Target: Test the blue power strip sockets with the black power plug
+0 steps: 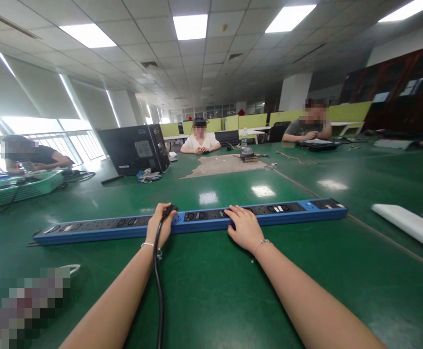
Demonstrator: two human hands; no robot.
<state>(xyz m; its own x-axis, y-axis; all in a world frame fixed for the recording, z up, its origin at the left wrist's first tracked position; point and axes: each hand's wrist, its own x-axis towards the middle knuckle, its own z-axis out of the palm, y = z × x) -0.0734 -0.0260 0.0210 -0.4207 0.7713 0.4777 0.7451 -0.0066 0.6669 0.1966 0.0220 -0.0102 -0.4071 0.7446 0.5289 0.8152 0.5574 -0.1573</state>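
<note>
The left hand (pixel 162 224) is clenched on a plug (pixel 171 209), the right hand (pixel 246 228) spread unclenched over the power strip (pixel 201 222)'s near edge.

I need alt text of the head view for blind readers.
The left hand holds a black plug at a long blue power strip on a green table; the right hand rests on the power strip. Three other people are nearby.

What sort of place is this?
It looks like an office used as a workroom: yellow-green partitions stand in the background, rectangular ceiling lights shine overhead, and a large green table bears a blue socket strip.
</note>
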